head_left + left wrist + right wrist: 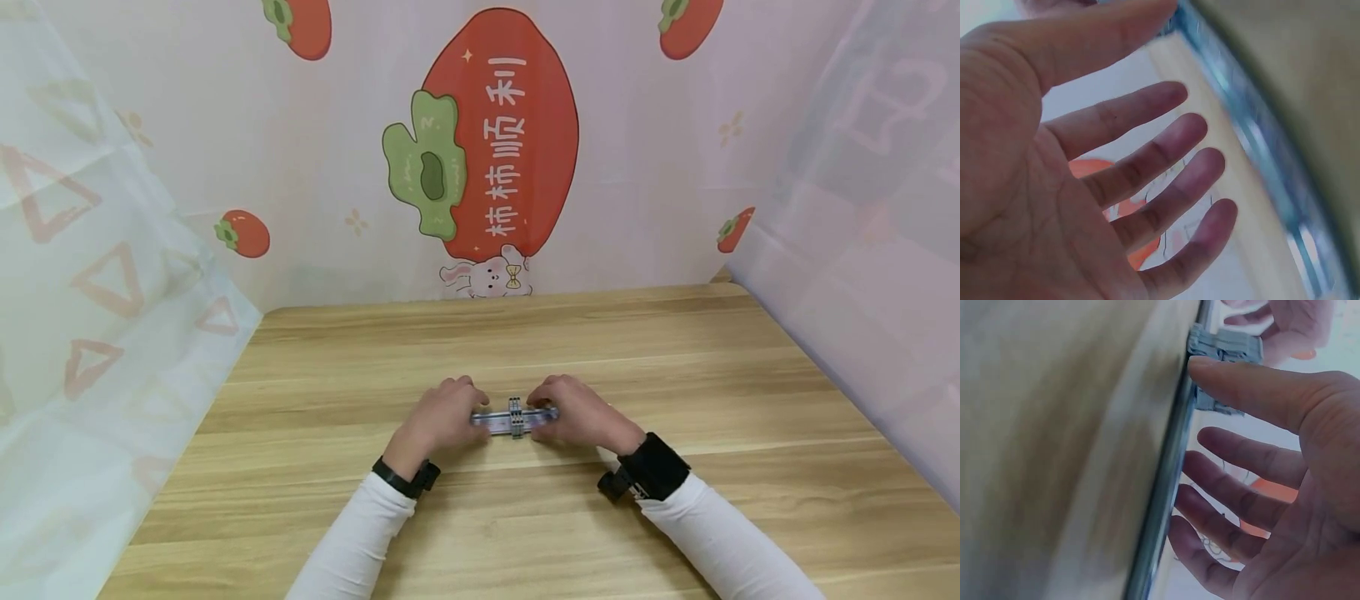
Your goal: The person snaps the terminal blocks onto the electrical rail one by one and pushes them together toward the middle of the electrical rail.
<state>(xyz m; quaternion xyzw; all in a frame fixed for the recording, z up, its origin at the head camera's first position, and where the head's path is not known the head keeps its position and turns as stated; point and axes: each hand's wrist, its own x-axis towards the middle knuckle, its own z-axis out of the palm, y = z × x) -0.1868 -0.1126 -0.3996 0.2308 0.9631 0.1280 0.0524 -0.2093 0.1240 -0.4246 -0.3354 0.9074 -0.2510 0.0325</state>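
A slotted metal rail (497,422) lies crosswise between my two hands, with a cluster of narrow grey terminal blocks (516,418) mounted near its middle. My left hand (444,414) is at the rail's left end. In the left wrist view its thumb reaches the rail (1244,125), and its other fingers spread loosely, tips apart from the metal. At the other end is my right hand (576,412). In the right wrist view its thumb tip overlaps the blocks (1225,345), while the relaxed fingers hang beside the rail (1163,481). Whether the thumbs press cannot be told.
The wood-grain tabletop (300,467) spreads around both hands. A printed cloth (337,142) with persimmon drawings hangs behind it, and pale sheets (97,275) flank the sides. Dark straps with small devices (652,467) sit on both wrists.
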